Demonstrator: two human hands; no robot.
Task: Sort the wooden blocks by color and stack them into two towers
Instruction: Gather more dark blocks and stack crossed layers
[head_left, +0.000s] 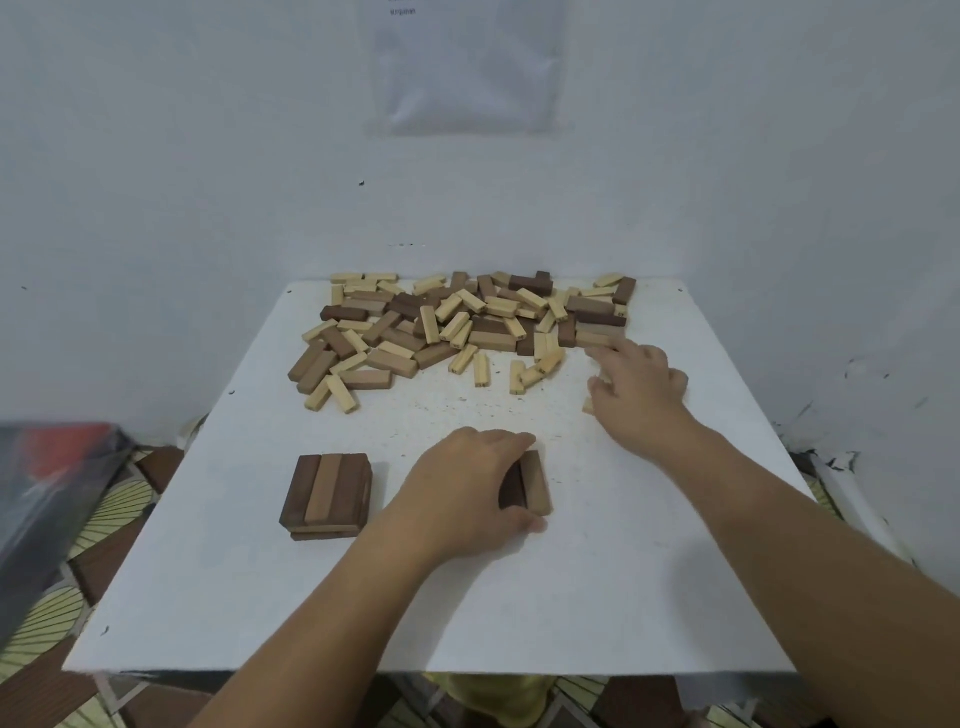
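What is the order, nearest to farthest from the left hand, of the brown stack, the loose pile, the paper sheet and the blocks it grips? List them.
1. gripped blocks, in the left hand itself.
2. brown stack, just to its left.
3. loose pile, at the table far side.
4. paper sheet, up on the wall.

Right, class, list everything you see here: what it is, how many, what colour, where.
table: one, white, centre.
loose blocks: large pile, pale and dark brown mixed, table's far side.
stack: one, dark brown, two layers showing, near left.
paper: one sheet, white, on wall.
bundle: one, dark with red, on floor, left.
left grip: one hand, round two dark blocks beside the stack.
right grip: one hand, over pale blocks at pile's right edge.
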